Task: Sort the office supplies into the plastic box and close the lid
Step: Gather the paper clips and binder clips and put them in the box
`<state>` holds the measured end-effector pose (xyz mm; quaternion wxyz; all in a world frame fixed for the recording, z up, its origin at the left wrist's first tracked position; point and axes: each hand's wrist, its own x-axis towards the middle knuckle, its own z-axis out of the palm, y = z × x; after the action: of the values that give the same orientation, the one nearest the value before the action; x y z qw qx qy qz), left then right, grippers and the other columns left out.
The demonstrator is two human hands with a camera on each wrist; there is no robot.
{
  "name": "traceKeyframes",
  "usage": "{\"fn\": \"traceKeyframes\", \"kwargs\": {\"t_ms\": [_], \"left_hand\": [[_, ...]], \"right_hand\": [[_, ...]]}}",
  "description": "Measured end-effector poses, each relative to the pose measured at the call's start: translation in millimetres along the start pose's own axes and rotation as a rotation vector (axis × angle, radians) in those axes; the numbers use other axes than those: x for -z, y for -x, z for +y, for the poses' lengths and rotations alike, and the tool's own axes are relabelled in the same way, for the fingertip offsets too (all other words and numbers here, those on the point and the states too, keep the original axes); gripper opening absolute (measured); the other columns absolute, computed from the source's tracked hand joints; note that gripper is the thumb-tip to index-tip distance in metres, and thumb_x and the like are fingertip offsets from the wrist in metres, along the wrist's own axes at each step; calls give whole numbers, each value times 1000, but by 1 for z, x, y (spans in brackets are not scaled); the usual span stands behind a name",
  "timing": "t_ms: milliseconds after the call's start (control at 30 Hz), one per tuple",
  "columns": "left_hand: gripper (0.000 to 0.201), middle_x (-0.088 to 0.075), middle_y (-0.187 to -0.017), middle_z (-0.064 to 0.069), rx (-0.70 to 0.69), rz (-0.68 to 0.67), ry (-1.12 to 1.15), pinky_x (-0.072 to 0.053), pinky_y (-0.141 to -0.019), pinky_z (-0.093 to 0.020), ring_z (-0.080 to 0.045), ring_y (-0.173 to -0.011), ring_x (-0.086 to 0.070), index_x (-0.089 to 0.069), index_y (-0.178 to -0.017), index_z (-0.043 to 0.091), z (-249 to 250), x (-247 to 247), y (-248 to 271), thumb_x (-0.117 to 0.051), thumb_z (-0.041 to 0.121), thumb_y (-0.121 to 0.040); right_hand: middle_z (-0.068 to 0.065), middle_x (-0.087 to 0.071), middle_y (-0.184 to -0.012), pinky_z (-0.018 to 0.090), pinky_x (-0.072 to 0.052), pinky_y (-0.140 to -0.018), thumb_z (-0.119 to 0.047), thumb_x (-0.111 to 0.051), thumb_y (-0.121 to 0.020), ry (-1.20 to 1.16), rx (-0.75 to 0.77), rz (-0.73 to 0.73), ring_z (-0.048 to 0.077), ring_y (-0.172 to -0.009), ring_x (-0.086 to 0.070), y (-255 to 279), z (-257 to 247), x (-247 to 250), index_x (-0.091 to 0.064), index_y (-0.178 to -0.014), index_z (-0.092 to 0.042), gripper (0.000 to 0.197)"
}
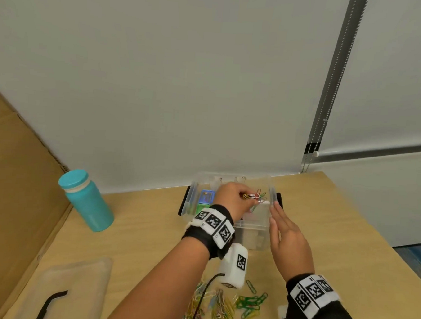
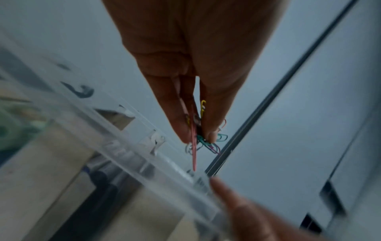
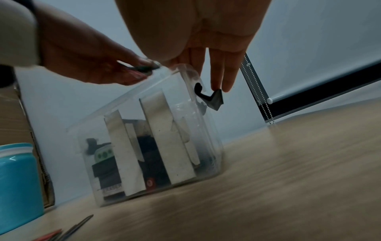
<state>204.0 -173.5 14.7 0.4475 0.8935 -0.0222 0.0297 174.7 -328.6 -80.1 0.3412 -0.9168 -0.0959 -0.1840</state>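
A clear plastic box (image 1: pixel 249 227) with white dividers stands open on the wooden table, with erasers and other supplies in its left compartments. My left hand (image 1: pixel 236 198) hovers over the box's right compartment and pinches a bunch of coloured paper clips (image 1: pixel 252 196) between thumb and fingers; the left wrist view shows the clips (image 2: pixel 203 130) dangling from the fingertips above the box rim (image 2: pixel 132 146). My right hand (image 1: pixel 278 227) lies flat with straight fingers along the box's right side, next to the black latch (image 3: pixel 214 99). More loose paper clips (image 1: pixel 230 306) lie on the table near me.
A teal bottle (image 1: pixel 86 201) stands left of the box. The box lid (image 1: pixel 56 290) with a black latch lies at the near left. A cardboard sheet (image 1: pixel 11 171) leans along the left edge. A wall rises just behind the box, and a blind cord (image 1: pixel 308 155) hangs at the back right.
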Motion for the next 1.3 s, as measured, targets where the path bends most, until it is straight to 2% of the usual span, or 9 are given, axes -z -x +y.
{"fn": "traceKeyframes", "kwargs": {"t_ms": [167,333,667,800,900,1000,1133,1200,1300], "left_hand": [[25,-67,-114,-12,14,-283,-592,-48,-92,-34,-28,-103,-63,-68,-112,10,5,-36,-31,-55,12,-91],[35,-61,-127,-12,33,-408,-704,-46,-101,-36,-27,-115,-59,-61,-124,10,4,-41,-39,-57,14,-90],[37,-50,-129,5,-272,-5,-413,-41,-104,-29,-10,-118,-48,-52,-129,26,-20,15,39,-54,23,-92],[37,-51,-125,4,-183,82,-398,-42,-102,-29,-11,-117,-48,-53,-128,27,-72,46,89,-56,24,-91],[30,-53,-116,9,-13,-41,-435,-47,-92,-28,-11,-108,-54,-58,-120,29,-118,57,123,-57,30,-90],[40,-49,-115,13,135,-223,-475,-47,-90,-26,-6,-101,-55,-55,-122,33,-138,56,153,-61,45,-85],[83,-39,-126,16,146,-434,-498,-46,-94,-29,-8,-114,-48,-37,-137,40,-139,47,178,-74,59,-64],[96,-34,-130,13,103,-522,-591,-45,-96,-32,-12,-120,-40,-26,-142,41,-137,39,183,-76,56,-62],[85,-34,-131,10,75,-562,-659,-45,-95,-35,-15,-120,-37,-30,-139,39,-137,29,182,-76,46,-67]], "right_hand": [[-17,-40,-146,25,-51,-81,-30,-40,-98,-3,-15,14,9,-121,-53,1,0,-1,-49,-138,-28,41],[-18,-39,-146,24,-51,-83,-31,-40,-98,3,-21,-3,8,-123,-51,0,1,-1,-47,-139,-29,41],[-15,-39,-148,31,-53,-88,-34,-33,-100,37,11,-7,13,-121,-54,-1,0,2,-47,-139,-26,42],[0,-34,-152,40,-35,-110,-39,-30,-97,158,88,-8,23,-136,-33,8,-12,7,-33,-146,-18,54],[5,-47,-127,31,-42,-96,-44,-46,-92,194,293,23,20,-115,-43,30,-38,14,-45,-129,-16,47],[-7,-50,-113,27,-49,-83,-60,-47,-85,244,316,-354,12,-102,-46,52,-50,10,-47,-120,-24,50],[-8,-32,-129,37,-44,-98,-68,-75,-53,308,-33,-919,16,-121,-31,73,-34,2,-27,-134,-33,100],[-5,-26,-131,41,-41,-103,-61,-82,-47,377,-53,-1025,19,-123,-25,82,-33,-2,-24,-136,-35,109],[-4,-27,-124,38,-41,-102,-49,-83,-54,384,-38,-994,19,-117,-27,90,-37,-12,-33,-128,-33,91]]}}
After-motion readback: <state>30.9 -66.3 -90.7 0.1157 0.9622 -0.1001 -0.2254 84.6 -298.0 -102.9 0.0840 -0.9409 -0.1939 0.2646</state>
